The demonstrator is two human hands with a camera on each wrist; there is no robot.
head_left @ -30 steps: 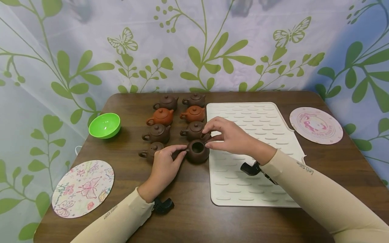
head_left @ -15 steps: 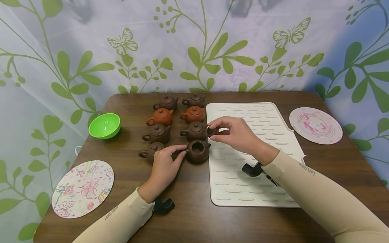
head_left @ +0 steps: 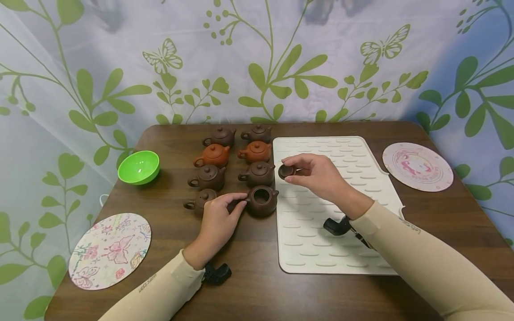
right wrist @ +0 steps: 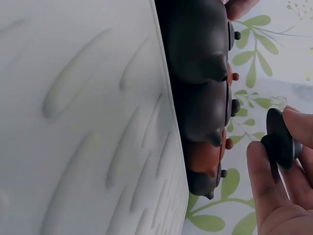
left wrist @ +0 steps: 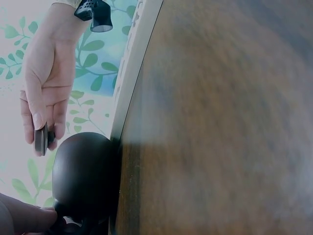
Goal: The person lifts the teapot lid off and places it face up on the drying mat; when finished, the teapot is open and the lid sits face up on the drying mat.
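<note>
In the head view a dark brown teapot (head_left: 263, 207) stands lidless on the table, its round mouth facing up. My left hand (head_left: 220, 219) pinches its handle between thumb and fingers. To the upper right, my right hand (head_left: 321, 175) holds a small dark teapot lid (head_left: 287, 171) by the rim, above the white mat. The right wrist view shows the lid (right wrist: 279, 139) edge-on between thumb and fingers. In the left wrist view the teapot body (left wrist: 83, 171) sits beside my left fingers (left wrist: 29, 216), with the right hand (left wrist: 48, 83) and lid beyond.
Lidded teapots stand in two columns behind and left, including dark brown ones (head_left: 257, 174) and orange-brown ones (head_left: 255, 151). A white ridged mat (head_left: 321, 249) lies right. A green bowl (head_left: 138, 167), a butterfly-patterned round mat (head_left: 110, 250) and a pink round mat (head_left: 417, 166) lie farther out.
My right hand has moved right, away from the teapot's mouth, carrying the lid over the white mat. The lid has turned in the fingers. My left hand stays on the handle.
</note>
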